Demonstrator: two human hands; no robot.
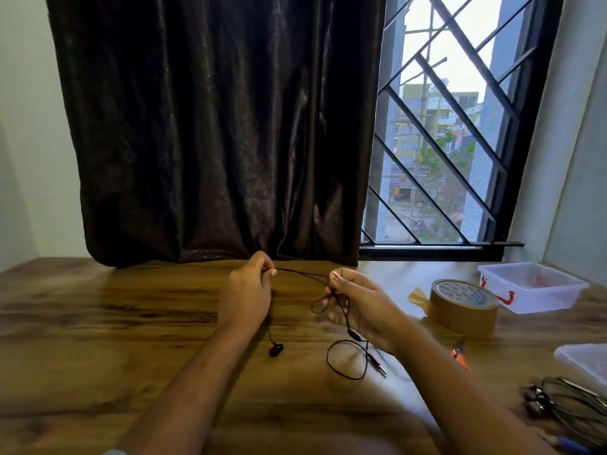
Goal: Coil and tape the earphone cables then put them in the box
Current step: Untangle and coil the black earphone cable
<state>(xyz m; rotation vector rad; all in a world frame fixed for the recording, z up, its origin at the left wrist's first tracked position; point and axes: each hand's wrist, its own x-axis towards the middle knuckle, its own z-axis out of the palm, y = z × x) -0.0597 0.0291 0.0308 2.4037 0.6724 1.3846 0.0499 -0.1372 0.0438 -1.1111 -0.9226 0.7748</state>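
Observation:
A thin black earphone cable (303, 275) stretches between my two hands above the wooden table (108, 326). My left hand (248, 292) pinches one end of the stretch; an earbud (275, 350) dangles below it. My right hand (356, 302) pinches the other end, with a small loop hanging by its fingers. Below that hand the cable makes a larger loop (347, 359) and ends in a metal jack plug (377, 364) resting on the table. A brown tape roll (463, 307) stands to the right. A clear plastic box (532, 287) sits at the far right.
Orange-handled scissors (460, 354) lie beside my right forearm. A clear lid (588, 357) and another coiled earphone set (571, 408) are at the right edge. A dark curtain (213, 126) and a barred window (443, 142) stand behind the table.

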